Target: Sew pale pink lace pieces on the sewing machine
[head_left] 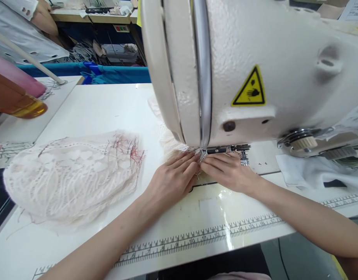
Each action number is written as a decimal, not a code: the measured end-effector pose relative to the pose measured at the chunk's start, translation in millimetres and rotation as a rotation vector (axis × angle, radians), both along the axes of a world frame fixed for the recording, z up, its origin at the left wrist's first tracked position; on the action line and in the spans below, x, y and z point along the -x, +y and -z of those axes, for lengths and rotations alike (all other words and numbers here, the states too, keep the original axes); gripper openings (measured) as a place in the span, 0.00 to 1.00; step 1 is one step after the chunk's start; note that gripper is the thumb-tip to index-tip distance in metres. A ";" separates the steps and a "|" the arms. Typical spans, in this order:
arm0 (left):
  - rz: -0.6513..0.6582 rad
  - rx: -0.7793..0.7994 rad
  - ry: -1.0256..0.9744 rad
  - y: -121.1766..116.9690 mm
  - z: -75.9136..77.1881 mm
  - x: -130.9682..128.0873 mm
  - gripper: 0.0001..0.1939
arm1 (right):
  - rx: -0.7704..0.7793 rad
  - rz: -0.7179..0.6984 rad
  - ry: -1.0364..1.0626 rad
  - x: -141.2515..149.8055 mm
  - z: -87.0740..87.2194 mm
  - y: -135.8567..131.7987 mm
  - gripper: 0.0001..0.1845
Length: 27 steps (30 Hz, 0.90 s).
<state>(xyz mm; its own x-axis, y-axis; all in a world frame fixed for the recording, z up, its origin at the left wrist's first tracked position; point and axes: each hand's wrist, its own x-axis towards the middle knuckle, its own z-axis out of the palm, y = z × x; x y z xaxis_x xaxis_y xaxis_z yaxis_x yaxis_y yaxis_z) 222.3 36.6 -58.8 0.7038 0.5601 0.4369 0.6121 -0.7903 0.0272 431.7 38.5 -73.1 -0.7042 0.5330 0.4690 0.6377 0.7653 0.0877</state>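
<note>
A white sewing machine (243, 58) stands over the work, its head hiding part of the cloth. Close to the needle area, my left hand (174, 175) has its fingers pressed together on a cream lace piece (168, 146), which spreads out behind it. From the other side my right hand (229, 169) meets it, fingertips closed on the edge of the same lace beside the presser foot (205, 152). The two thumbs and fingertips nearly touch. Exactly how the fingertips grip the lace is partly hidden.
A stack of cream lace pieces (74, 175) with red threads lies left. A cup of amber liquid (18, 97) and a pink bottle (15, 74) stand beyond it. White cloth (309, 171) lies right. A printed ruler (196, 241) runs along the front edge. Another person's arm (44, 17) shows behind.
</note>
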 end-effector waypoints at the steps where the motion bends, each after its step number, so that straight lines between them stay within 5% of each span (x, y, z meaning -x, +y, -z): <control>1: -0.003 0.003 -0.007 0.2 0.1 0.2 0.11 | -0.021 0.001 0.012 1.8 0.7 -1.0 0.13; 7: -0.006 0.020 -0.005 0.9 0.5 -1.2 0.13 | -0.092 -0.028 0.015 7.7 -0.1 -3.1 0.10; 27: -0.024 -0.004 0.069 -0.4 2.9 -0.7 0.17 | 0.076 -0.024 0.065 2.4 0.0 -4.5 0.16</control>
